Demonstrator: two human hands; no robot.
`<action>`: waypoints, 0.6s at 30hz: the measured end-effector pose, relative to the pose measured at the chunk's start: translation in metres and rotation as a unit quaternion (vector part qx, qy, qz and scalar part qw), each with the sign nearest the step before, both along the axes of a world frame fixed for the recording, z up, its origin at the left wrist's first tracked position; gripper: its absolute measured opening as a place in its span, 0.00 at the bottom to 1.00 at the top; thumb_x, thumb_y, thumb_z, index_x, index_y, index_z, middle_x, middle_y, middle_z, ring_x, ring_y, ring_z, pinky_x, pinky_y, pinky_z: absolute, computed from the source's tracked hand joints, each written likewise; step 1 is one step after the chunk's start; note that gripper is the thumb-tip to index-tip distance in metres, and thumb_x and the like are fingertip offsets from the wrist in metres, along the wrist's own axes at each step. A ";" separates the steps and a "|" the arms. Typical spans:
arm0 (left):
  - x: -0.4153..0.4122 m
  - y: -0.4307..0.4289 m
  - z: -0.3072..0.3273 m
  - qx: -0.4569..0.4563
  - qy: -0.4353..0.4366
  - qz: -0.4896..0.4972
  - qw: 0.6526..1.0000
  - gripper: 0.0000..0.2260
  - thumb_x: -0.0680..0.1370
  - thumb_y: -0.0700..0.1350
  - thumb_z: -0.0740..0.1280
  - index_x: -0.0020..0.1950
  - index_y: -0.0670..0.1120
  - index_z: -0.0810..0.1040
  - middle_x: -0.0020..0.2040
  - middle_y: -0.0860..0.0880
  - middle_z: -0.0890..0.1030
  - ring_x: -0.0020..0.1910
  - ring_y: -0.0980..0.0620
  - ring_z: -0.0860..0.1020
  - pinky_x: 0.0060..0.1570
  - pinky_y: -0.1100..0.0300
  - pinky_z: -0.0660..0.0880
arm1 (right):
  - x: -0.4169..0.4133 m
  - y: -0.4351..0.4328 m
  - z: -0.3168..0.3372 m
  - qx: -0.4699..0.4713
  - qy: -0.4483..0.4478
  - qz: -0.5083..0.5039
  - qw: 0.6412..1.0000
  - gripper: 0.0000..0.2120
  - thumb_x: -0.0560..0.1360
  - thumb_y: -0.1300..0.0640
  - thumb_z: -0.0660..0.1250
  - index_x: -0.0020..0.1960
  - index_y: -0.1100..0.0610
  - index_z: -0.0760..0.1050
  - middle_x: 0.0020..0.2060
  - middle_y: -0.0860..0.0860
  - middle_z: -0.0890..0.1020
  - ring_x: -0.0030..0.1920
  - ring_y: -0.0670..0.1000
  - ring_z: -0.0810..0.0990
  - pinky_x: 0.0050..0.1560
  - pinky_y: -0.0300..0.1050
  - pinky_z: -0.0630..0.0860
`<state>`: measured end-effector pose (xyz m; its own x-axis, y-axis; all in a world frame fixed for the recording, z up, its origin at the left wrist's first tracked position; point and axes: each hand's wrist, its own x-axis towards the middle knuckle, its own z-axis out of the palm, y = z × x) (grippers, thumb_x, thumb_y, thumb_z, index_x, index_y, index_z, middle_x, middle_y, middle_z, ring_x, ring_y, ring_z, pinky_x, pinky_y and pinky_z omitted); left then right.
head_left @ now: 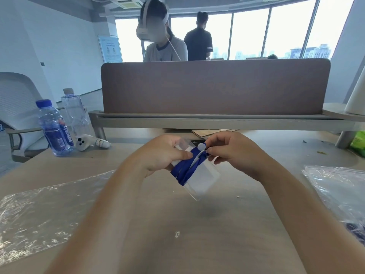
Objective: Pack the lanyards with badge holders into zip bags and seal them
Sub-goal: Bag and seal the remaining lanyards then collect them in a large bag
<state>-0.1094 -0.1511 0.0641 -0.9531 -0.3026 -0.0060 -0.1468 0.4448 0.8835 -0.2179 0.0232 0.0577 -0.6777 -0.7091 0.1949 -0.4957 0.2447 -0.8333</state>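
Observation:
Above the middle of the table I hold a clear badge holder (204,178) with a white card inside, tilted down to the right. A blue lanyard (187,167) is wrapped round its upper part. My left hand (164,155) grips the holder and the wrapped lanyard, thumb pressing on the blue band. My right hand (231,149) pinches the lanyard's end by the white round clip (201,146). An empty clear zip bag (45,210) lies flat at the left. More zip bags (335,186) lie at the right edge.
Two water bottles (55,129) and a white controller (88,142) stand at the back left. A brown desk divider (213,88) runs across the back, with a person seated behind it. A green packet (358,142) sits at the far right.

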 end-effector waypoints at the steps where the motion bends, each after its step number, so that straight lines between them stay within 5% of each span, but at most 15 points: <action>1: -0.001 -0.001 -0.001 -0.003 0.003 0.010 1.000 0.04 0.78 0.40 0.71 0.52 0.47 0.79 0.44 0.47 0.85 0.39 0.51 0.85 0.39 0.56 0.83 | 0.001 -0.002 0.000 -0.006 0.001 -0.007 1.000 0.07 0.78 0.62 0.65 0.50 0.55 0.81 0.42 0.50 0.86 0.41 0.48 0.84 0.45 0.44 0.82; 6: -0.005 -0.005 -0.005 -0.003 0.024 0.060 0.998 0.05 0.78 0.41 0.71 0.52 0.46 0.79 0.44 0.47 0.84 0.42 0.47 0.85 0.39 0.54 0.83 | 0.005 -0.006 0.002 -0.050 -0.014 -0.046 0.998 0.11 0.80 0.57 0.62 0.50 0.56 0.84 0.42 0.50 0.86 0.42 0.47 0.85 0.46 0.42 0.82; 11: -0.007 -0.008 -0.007 -0.008 0.042 0.094 0.995 0.09 0.78 0.43 0.71 0.56 0.42 0.77 0.48 0.43 0.83 0.47 0.42 0.84 0.48 0.42 0.83 | 0.009 -0.012 0.000 -0.025 0.029 -0.064 0.997 0.13 0.80 0.55 0.61 0.49 0.52 0.85 0.42 0.47 0.86 0.46 0.49 0.84 0.48 0.46 0.83; 14: -0.008 -0.008 -0.006 -0.014 0.049 0.106 0.993 0.09 0.78 0.44 0.71 0.56 0.43 0.77 0.49 0.46 0.83 0.46 0.45 0.84 0.46 0.47 0.84 | 0.014 -0.015 0.001 0.000 0.083 -0.050 0.995 0.14 0.81 0.51 0.60 0.49 0.47 0.85 0.47 0.47 0.85 0.48 0.54 0.82 0.52 0.57 0.82; 18: -0.008 -0.009 -0.005 -0.034 0.058 0.110 0.992 0.08 0.79 0.45 0.69 0.56 0.44 0.77 0.47 0.50 0.82 0.44 0.50 0.83 0.40 0.57 0.84 | 0.019 -0.017 0.000 -0.006 0.098 -0.047 0.994 0.14 0.82 0.53 0.59 0.52 0.50 0.84 0.54 0.43 0.82 0.52 0.49 0.79 0.56 0.50 0.80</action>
